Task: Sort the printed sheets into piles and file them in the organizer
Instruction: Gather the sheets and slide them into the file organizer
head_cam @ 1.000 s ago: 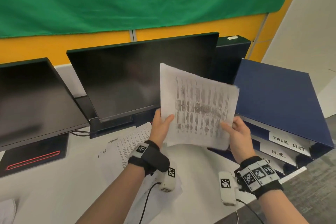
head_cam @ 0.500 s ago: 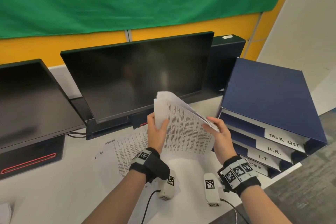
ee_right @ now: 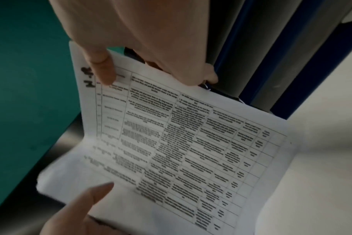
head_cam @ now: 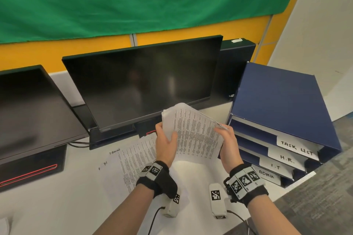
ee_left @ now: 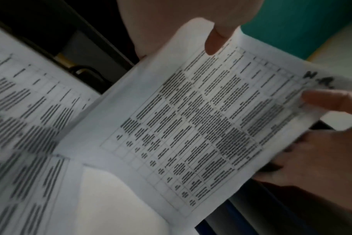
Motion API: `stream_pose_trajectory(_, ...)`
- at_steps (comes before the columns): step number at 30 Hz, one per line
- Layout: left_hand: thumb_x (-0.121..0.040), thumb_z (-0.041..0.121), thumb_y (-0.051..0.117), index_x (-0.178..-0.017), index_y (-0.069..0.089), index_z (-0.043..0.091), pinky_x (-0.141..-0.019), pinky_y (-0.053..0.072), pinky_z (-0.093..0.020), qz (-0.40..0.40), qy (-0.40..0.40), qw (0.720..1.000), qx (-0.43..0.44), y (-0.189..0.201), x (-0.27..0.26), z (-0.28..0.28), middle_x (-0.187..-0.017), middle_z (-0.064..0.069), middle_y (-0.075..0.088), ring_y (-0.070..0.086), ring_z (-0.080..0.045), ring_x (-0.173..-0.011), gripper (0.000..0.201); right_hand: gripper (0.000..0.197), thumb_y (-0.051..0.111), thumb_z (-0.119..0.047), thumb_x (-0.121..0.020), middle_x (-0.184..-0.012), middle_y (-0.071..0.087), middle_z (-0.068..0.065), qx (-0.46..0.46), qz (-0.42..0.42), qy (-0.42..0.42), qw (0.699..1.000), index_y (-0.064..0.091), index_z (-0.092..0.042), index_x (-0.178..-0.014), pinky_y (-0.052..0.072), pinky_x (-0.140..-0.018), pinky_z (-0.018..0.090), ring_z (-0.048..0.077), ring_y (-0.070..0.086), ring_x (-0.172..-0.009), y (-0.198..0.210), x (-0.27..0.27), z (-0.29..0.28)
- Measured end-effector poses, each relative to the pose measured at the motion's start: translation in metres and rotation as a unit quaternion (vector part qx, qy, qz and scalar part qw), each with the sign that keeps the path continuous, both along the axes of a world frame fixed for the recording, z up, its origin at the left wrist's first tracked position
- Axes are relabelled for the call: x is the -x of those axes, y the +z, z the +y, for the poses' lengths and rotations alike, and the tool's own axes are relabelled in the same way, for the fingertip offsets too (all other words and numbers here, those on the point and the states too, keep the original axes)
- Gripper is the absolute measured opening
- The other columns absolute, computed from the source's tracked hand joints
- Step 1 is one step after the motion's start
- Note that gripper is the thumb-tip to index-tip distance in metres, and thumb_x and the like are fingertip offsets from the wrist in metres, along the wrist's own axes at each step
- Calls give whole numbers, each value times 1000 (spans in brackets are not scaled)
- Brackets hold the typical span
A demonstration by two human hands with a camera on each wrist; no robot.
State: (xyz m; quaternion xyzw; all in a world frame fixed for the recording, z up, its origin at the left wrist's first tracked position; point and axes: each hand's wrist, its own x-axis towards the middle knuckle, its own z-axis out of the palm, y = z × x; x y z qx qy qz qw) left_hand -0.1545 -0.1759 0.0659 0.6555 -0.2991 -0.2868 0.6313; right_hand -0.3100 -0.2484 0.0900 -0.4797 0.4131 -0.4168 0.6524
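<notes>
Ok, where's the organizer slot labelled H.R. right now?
In the head view, the H.R. slot sits right of the right hand, second down in the blue organizer, below TASK LIST.

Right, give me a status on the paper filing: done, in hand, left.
Done: some printed sheets already lie on the desk as a pile. In hand: the left hand and right hand grip a stack of sheets; its top page bears handwriting, apparently "H.R.". Left: this stack isn't yet in the organizer, whose trays read TASK LIST, H.R., I.T, ADMIN.
</notes>
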Motion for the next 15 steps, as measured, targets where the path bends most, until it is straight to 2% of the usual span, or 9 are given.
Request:
stream_pose_trajectory(2, -96, 19, 47, -118, 31, 25, -64, 51, -22, 25, 17, 1000, -1, -4, 1, 0, -102, 9, 57, 62, -10, -86, 28, 15, 48, -29, -94, -109, 60, 0, 4, -14, -8, 1000, 55, -20, -105, 46, -77, 30, 14, 58, -100, -3, -5, 3)
stream_pose_trajectory(3, -97, 21, 46, -118, 32, 25, -65, 52, -25, 42, 25, 999, -2, -7, 1, 0, -102, 7, 58, 63, -13, -87, 25, 18, 45, -26, -95, -110, 62, -1, -5, -22, -15, 1000, 57, -20, -107, 45, -75, 27, 12, 59, -99, -6, -7, 4)
stream_pose_trajectory(4, -97, 23, 44, -117, 34, 24, -66, 51, -26, 57, 33, 998, -4, -10, 2, 0, -102, 5, 59, 63, -14, -87, 22, 19, 44, -26, -96, -112, 63, -1, -20, -24, -25, 999, 58, -21, -108, 46, -77, 29, 13, 60, -100, -10, -8, 4)
stream_pose_trajectory(6, -97, 21, 42, -112, 40, 23, -65, 47, -25, 78, 41, 996, -15, -17, 2, 1, -97, 4, 60, 61, -13, -84, 15, 22, 46, -31, -92, -116, 64, 3, -57, -24, -42, 997, 62, -26, -106, 49, -90, 42, 21, 60, -107, -17, -10, 7)
stream_pose_trajectory(7, -97, 19, 42, -108, 44, 24, -65, 45, -24, 89, 39, 995, -21, -21, 3, 2, -95, 3, 60, 60, -13, -82, 12, 24, 48, -35, -87, -118, 63, 6, -78, -23, -45, 996, 62, -28, -105, 46, -96, 49, 25, 59, -110, -22, -11, 7)
stream_pose_trajectory(9, -96, 14, 43, -100, 48, 28, -66, 43, -22, 112, 32, 993, -33, -28, 4, 3, -95, 2, 61, 59, -14, -84, 15, 32, 50, -35, -76, -121, 62, 7, -104, -19, -45, 993, 62, -29, -105, 41, -101, 56, 29, 56, -113, -29, -12, 8)
stream_pose_trajectory(12, -93, 6, 44, -110, 47, 20, -67, 39, -17, 156, 36, 985, -67, -42, 1, 5, -97, 9, 58, 56, -13, -92, 22, 24, 46, -17, -85, -118, 61, 4, -109, -15, -47, 993, 58, -29, -103, 45, -97, 50, 25, 57, -109, -34, -15, 7)
stream_pose_trajectory(13, -92, 5, 45, -113, 45, 18, -69, 41, -19, 169, 38, 982, -78, -46, -1, 6, -100, 6, 57, 55, -14, -94, 25, 28, 44, -9, -88, -117, 61, 4, -113, -15, -48, 992, 56, -27, -106, 47, -93, 46, 24, 58, -107, -37, -15, 6)
stream_pose_trajectory(15, -90, 5, 50, -114, 42, 19, -83, 42, -28, 172, 23, 981, -88, -48, -2, 9, -111, -1, 57, 55, -20, -103, 29, 35, 42, -1, -90, -118, 59, 4, -118, -9, -51, 992, 52, -24, -115, 47, -92, 46, 24, 57, -106, -41, -16, 4)
